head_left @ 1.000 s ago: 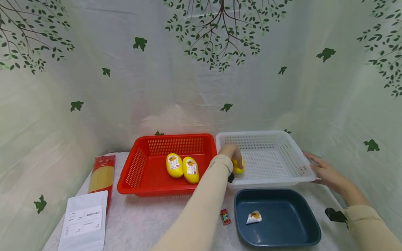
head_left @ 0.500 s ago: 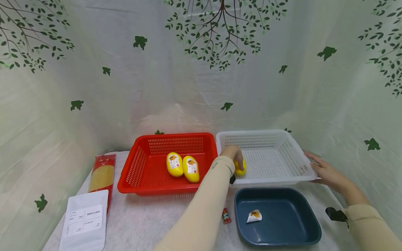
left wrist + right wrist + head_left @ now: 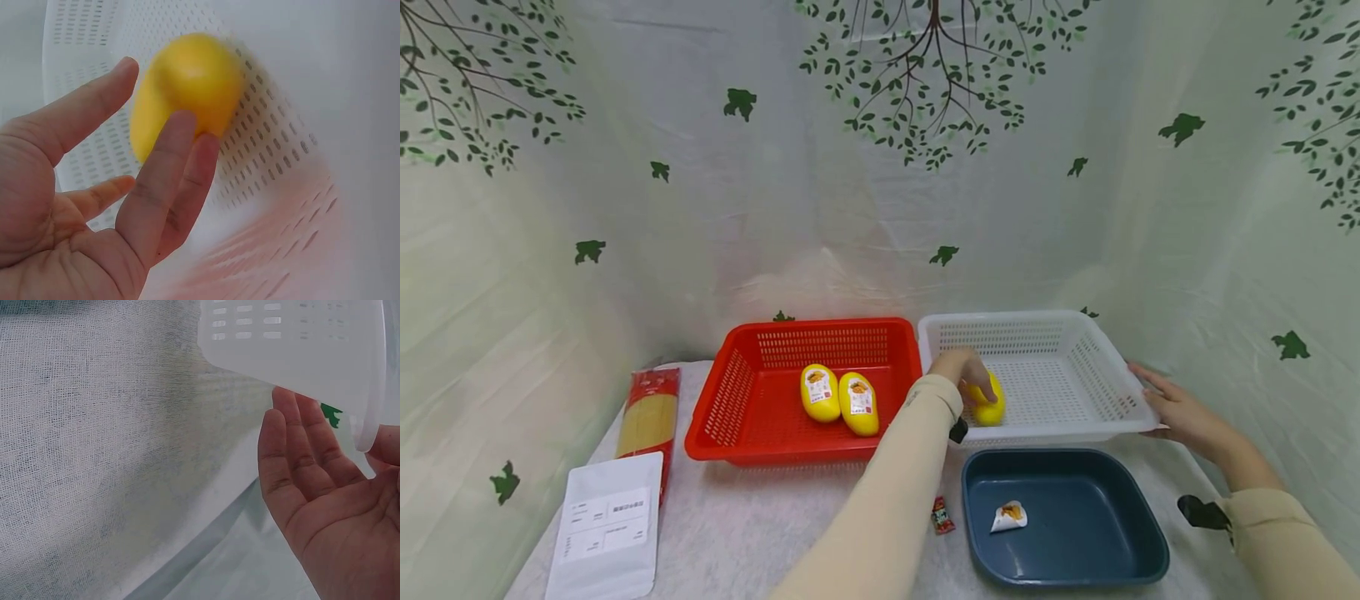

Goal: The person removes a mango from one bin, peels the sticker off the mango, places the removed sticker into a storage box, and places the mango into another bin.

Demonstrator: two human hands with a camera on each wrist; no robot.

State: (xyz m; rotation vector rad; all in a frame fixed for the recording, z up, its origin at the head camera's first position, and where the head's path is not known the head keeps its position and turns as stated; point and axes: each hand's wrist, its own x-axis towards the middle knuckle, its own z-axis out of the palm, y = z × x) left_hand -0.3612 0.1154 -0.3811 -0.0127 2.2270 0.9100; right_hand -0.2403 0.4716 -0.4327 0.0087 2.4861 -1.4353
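My left hand (image 3: 964,372) reaches into the left end of the white perforated basket (image 3: 1045,429). Its fingers lie against a smooth yellow mango-shaped item (image 3: 988,408) on the basket floor. In the left wrist view the fingers (image 3: 156,181) are fairly straight, and the thumb stands apart from the yellow item. On the other side, my right hand (image 3: 1187,417) holds the basket's right end, thumb at the rim and fingers under the outer wall. The right wrist view shows those fingers (image 3: 290,456), two tips hidden behind the basket. Two similar yellow items (image 3: 820,392) with labels lie in the red basket (image 3: 797,459).
A dark blue tray (image 3: 1075,575) with a curled label (image 3: 1009,517) inside sits in front of the white basket. Left of it lies a small red wrapped sweet (image 3: 942,515). A noodle pack (image 3: 647,421) and a white pouch (image 3: 606,533) occupy the table's left side.
The left hand's yellow item has shifted slightly right and shows more; the fingers have loosened around it. The right hand keeps its place at the basket's end.
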